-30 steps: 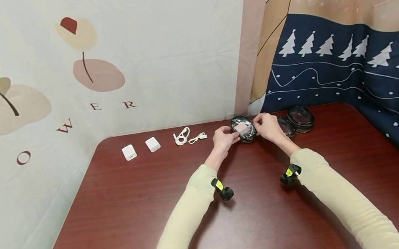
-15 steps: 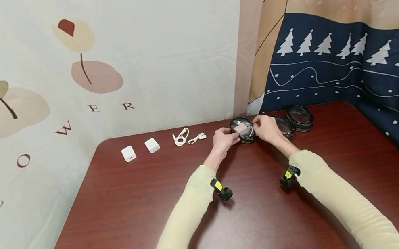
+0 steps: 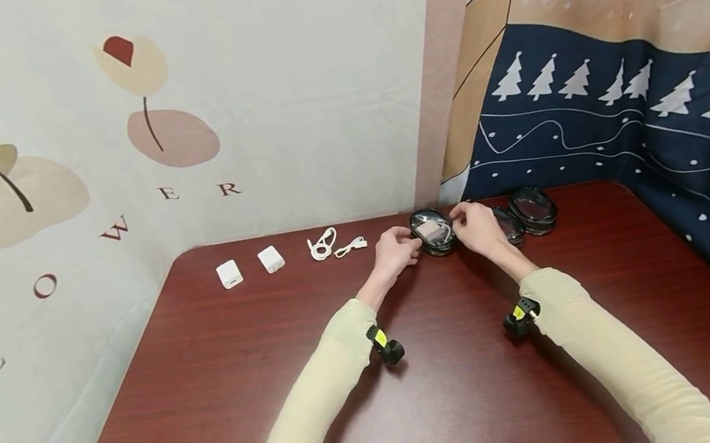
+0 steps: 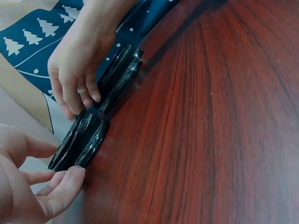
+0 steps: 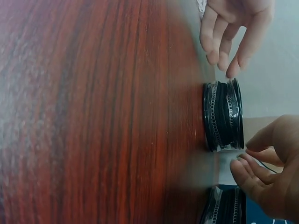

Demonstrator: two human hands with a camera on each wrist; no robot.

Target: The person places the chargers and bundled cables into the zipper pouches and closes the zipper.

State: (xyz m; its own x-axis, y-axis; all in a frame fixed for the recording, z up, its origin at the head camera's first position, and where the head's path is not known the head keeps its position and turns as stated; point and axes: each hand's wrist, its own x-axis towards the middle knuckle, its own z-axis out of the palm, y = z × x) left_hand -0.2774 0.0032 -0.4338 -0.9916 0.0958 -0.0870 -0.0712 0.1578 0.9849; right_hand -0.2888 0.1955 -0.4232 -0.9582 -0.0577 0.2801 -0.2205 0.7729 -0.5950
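Observation:
A small oval pouch (image 3: 432,231) with black trim and a clear top sits at the table's far edge, a pale block and white cable visible inside. In the right wrist view, the pouch's side (image 5: 223,116) shows a zipper band. My left hand (image 3: 395,252) is at its left side, thumb and fingers parted; the right wrist view shows a small gap between those fingertips and the pouch. At its right side, my right hand (image 3: 478,228) has loosely bent fingers near the rim. No held thing shows between them, though the fingertips are partly hidden in the head view.
To the right are more black-trimmed pouches, one (image 3: 509,225) partly behind my right hand and a stack (image 3: 533,211) beyond it. On the left lie two white charger plugs (image 3: 229,274) and two white cables (image 3: 323,244). A patterned cloth backdrop (image 3: 317,110) stands behind the table.
My left hand has drawn slightly left and toward me, away from the pouch's rim. The right hand stays beside the pouch, its wrist shifted slightly right. The pouch stays in place.

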